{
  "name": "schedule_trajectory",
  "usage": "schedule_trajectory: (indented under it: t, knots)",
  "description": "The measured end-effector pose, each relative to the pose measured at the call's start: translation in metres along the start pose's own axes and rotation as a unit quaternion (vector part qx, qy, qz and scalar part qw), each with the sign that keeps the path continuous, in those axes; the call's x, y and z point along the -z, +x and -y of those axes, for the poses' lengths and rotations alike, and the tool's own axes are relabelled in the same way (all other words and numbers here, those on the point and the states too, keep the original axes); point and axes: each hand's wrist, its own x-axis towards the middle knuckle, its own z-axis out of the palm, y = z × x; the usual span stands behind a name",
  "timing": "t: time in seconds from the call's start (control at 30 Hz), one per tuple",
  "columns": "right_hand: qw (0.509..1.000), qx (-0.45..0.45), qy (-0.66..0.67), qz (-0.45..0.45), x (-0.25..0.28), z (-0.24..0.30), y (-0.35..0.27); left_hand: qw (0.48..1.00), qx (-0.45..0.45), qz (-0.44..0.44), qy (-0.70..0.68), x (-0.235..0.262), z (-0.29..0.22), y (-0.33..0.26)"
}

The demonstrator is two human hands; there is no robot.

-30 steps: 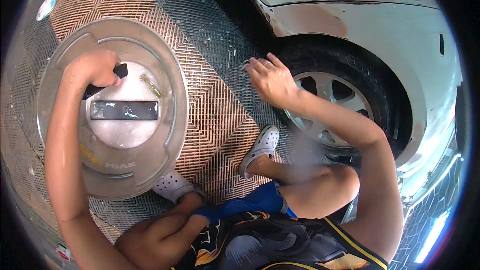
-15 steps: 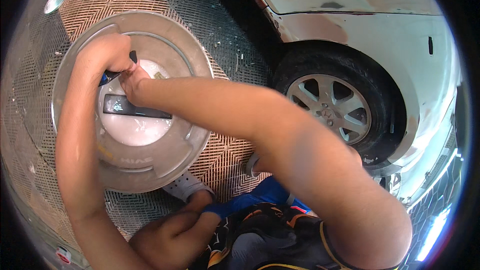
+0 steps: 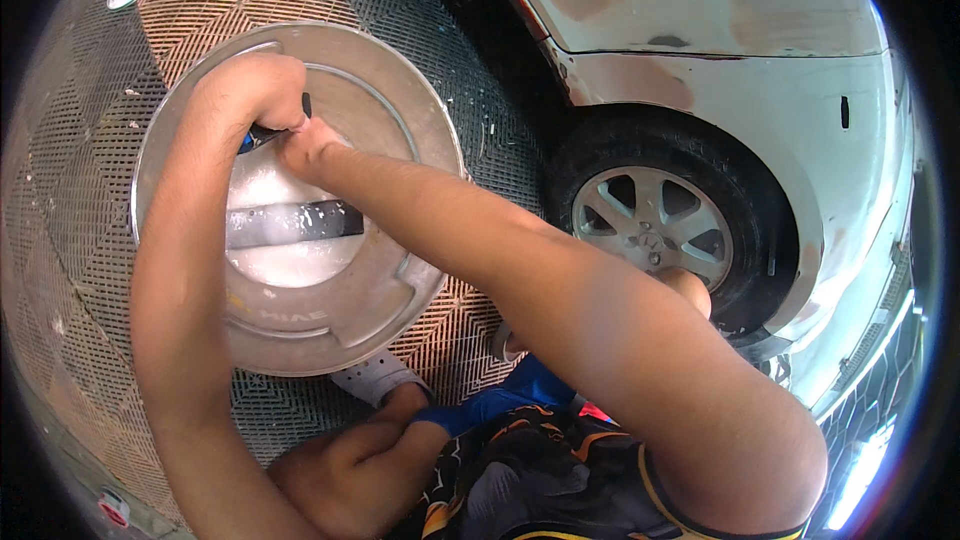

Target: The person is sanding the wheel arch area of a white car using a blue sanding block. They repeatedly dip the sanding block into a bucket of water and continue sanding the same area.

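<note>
I observe my left hand point(image 3: 250, 95) closed around a dark-handled tool point(image 3: 262, 132) over the round metal lid point(image 3: 400, 120), which lies flat on the patterned floor mat point(image 3: 90, 190) beside the car wheel point(image 3: 655, 225). My right hand point(image 3: 305, 148) meets the left at the tool, fingers pinched on it. A flat grey blade point(image 3: 290, 223) rests on white paste at the lid's centre.

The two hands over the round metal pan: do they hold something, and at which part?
The left hand grips a small dark tool by its handle; the right hand touches the same tool. Its working end is hidden.
</note>
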Motion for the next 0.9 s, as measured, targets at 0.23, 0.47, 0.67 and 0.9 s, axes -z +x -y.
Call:
schedule_trajectory:
  t: [0.23, 0.47, 0.67, 0.9]
  knots:
    - [0.999, -0.045, 0.029, 0.009, -0.002, 0.027, -0.012, 1.0, 0.019, 0.02, -0.01, -0.003, 0.0, -0.001]
    - [0.995, -0.022, -0.097, -0.011, -0.001, 0.012, -0.009, 1.0, -0.012, 0.0, -0.022, -0.004, 0.003, 0.005]
    - [0.998, -0.001, -0.025, -0.061, 0.004, 0.02, -0.013, 0.999, 0.021, 0.026, -0.029, -0.005, 0.009, 0.004]
    - [0.996, 0.06, 0.037, -0.057, -0.007, 0.03, -0.008, 0.998, 0.029, 0.039, -0.032, 0.002, -0.002, -0.001]
